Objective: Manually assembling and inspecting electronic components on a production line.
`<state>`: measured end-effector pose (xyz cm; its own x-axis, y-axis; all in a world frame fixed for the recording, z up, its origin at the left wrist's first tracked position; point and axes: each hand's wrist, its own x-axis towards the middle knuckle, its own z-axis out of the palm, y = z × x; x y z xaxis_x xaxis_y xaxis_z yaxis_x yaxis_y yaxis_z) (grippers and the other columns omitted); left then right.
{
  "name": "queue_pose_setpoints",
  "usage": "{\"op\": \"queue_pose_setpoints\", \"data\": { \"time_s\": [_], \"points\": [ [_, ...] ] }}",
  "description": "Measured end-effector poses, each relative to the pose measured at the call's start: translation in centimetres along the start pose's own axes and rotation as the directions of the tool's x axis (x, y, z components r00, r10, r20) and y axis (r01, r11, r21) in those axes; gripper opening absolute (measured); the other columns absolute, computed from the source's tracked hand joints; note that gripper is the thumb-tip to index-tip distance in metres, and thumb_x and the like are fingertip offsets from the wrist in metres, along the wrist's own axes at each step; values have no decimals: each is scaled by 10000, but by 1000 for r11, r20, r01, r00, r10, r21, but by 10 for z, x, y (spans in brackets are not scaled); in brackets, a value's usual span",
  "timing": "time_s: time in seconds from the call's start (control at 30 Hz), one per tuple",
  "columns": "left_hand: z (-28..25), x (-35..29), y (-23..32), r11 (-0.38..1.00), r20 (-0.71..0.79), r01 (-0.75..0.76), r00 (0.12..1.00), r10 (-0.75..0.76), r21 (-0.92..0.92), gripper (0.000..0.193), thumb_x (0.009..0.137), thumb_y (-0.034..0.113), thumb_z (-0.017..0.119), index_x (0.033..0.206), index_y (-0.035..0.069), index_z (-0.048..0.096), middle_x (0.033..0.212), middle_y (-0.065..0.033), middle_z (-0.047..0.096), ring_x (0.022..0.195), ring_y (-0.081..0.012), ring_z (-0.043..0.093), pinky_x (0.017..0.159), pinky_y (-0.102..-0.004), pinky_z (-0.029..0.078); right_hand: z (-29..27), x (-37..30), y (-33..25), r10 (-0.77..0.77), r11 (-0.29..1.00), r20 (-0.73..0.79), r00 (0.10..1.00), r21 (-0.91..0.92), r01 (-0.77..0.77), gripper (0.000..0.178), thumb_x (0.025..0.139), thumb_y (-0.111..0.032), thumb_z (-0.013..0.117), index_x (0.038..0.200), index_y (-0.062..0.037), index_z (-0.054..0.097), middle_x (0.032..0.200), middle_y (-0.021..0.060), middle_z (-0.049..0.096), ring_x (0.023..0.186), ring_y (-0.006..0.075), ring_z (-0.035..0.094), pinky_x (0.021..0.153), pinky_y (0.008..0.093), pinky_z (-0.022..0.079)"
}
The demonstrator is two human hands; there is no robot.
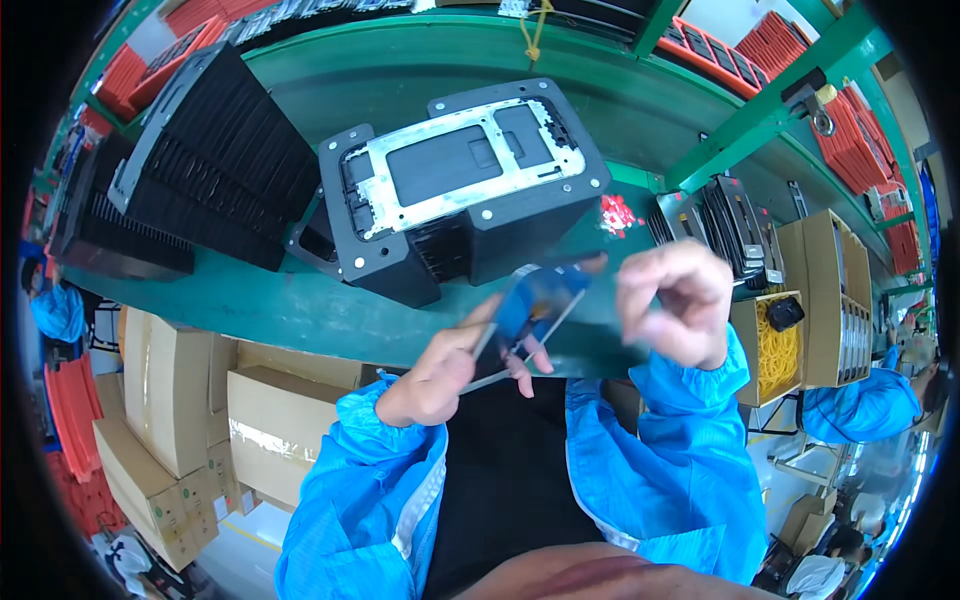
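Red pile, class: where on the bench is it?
In the head view, the red pile lies right of centre, between the black tray stack and the dark slabs.

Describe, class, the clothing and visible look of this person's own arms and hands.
The loose, bright-blue fabric left sleeve and matching right sleeve are creased and gathered at the wrists. The bare left hand and bare right hand wear no gloves; blur softens the right one.
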<state>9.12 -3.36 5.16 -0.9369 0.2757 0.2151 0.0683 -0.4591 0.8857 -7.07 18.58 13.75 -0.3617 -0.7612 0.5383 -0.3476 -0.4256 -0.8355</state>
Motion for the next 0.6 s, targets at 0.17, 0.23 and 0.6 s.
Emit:
{"op": "queue_pose_setpoints", "data": {
  "time_s": [0.17,0.23,0.6],
  "points": [
    [35,13,49,994,-280,-109,953,112,27,1145,836,913,438,1463,-44,443,1329,-287,562,1035,-309,674,769,-418,592,20,46,-4,55,995,575,816,-100,4,501,888,-103,749,1345,48,606,859,113,765,632,227,714,638,337,572],
    [47,20,63,945,-507,-325,822,259,-44,1176,810,938,433,1422,-66,463,1288,-285,587,1022,-303,676,813,-440,589,23,62,-16,92,978,622,778,-202,45,485,885,-102,752,1330,41,621,886,123,769,640,233,716,643,332,576],
    [-2,45,156,445,-330,30,717,615,895,810,822,390,819,1455,-14,516,1196,-183,673,1056,-266,674,967,-385,530,-30,66,-17,-89,837,-138,987,-547,-1,219,965,-118,671,1145,-13,736,868,94,749,680,126,679,634,276,532]
  ]
}}
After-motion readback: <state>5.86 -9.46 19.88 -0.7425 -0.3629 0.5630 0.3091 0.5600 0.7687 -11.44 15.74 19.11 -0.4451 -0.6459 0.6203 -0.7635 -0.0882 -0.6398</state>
